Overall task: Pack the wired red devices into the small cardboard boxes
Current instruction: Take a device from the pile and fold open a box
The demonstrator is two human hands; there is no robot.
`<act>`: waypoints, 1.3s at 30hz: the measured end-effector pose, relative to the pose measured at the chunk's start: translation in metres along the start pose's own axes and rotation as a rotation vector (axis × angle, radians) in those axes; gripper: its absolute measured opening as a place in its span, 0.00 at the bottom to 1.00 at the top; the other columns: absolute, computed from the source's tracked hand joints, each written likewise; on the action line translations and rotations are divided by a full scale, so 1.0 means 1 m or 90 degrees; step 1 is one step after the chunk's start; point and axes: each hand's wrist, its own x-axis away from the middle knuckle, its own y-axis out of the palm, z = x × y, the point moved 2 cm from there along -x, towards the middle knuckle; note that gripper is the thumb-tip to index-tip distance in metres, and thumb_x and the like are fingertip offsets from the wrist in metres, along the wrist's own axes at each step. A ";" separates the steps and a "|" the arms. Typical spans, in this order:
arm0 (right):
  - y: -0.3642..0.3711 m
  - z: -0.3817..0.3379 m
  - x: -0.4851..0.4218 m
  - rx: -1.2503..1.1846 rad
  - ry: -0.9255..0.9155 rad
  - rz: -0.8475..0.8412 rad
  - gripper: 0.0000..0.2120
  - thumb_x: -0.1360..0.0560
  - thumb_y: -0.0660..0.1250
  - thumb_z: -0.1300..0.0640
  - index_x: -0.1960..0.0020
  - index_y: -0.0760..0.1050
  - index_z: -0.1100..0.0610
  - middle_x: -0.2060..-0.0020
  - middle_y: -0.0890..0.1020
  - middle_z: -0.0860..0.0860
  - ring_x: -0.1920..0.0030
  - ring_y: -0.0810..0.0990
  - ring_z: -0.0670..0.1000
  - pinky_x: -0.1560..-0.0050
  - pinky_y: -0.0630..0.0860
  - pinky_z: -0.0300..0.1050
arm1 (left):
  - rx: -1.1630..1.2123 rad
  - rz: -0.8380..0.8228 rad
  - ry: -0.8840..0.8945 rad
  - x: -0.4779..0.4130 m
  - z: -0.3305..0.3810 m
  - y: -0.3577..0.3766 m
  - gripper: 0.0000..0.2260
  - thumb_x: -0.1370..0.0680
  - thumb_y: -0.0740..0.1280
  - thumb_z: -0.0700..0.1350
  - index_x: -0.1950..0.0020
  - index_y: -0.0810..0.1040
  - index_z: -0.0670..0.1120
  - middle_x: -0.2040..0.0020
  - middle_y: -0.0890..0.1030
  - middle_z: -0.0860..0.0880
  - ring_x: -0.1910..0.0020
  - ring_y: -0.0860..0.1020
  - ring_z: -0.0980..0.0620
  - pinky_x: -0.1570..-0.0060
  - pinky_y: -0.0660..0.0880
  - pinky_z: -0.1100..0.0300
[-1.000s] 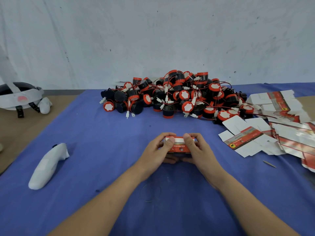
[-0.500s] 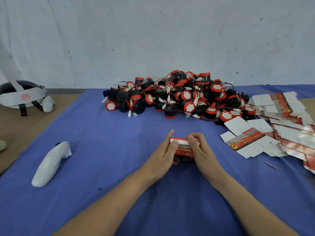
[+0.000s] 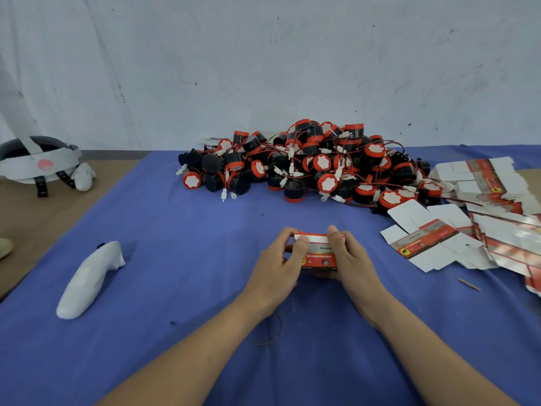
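The left hand [image 3: 278, 266] has closed back in: half a second ago its fingers stood straight up beside the box, and now they curl round the left end of the small cardboard box [image 3: 320, 256], thumb pressed on the top front edge. The box has levelled out too, its red printed face turned toward the camera. The right hand [image 3: 352, 259] mirrors it, fingers wrapped behind the right end, thumb up on the top edge. So both hands grip the box between them, over the blue cloth [image 3: 190, 259], in the middle of the tabletop toward the near edge. Whether a device is inside, I cannot tell.

Up at the far edge sits the pile of wired red devices [image 3: 307, 165], heaped high, red wires and white plugs tangled through it. Right against its right side, flat box blanks [image 3: 433, 244] fan out along the right edge. A white controller [image 3: 87, 279] lies near the left edge, well apart from the hands. A headset [image 3: 38, 162] rests on the brown surface beyond the cloth, at the far left corner.
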 end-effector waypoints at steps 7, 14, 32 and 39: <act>0.003 -0.003 0.001 0.009 -0.016 0.012 0.28 0.27 0.63 0.36 0.48 0.74 0.63 0.57 0.85 0.56 0.59 0.86 0.50 0.63 0.82 0.42 | 0.034 -0.011 -0.020 0.001 0.005 -0.001 0.10 0.17 0.58 0.56 0.48 0.76 0.55 0.53 0.82 0.54 0.55 0.81 0.56 0.66 0.77 0.63; -0.003 -0.006 0.001 0.008 -0.038 -0.023 0.11 0.23 0.65 0.42 0.52 0.81 0.47 0.53 0.85 0.51 0.56 0.85 0.49 0.62 0.80 0.41 | 0.082 -0.015 -0.025 0.001 0.009 -0.005 0.14 0.15 0.54 0.46 0.42 0.79 0.53 0.50 0.82 0.48 0.66 0.79 0.59 0.71 0.72 0.68; -0.017 -0.005 -0.009 -0.121 0.106 -0.037 0.13 0.17 0.60 0.53 0.50 0.83 0.55 0.54 0.87 0.55 0.53 0.86 0.54 0.52 0.82 0.48 | 0.035 -0.091 -0.008 0.000 0.005 -0.005 0.13 0.18 0.65 0.51 0.35 0.73 0.62 0.43 0.81 0.52 0.58 0.84 0.51 0.62 0.76 0.65; -0.020 -0.003 -0.011 -0.154 0.126 -0.037 0.12 0.18 0.61 0.55 0.46 0.82 0.58 0.51 0.87 0.57 0.51 0.87 0.55 0.57 0.83 0.47 | -0.015 -0.091 0.054 0.003 0.003 -0.002 0.19 0.21 0.71 0.51 0.34 0.70 0.64 0.43 0.79 0.50 0.59 0.82 0.51 0.53 0.79 0.60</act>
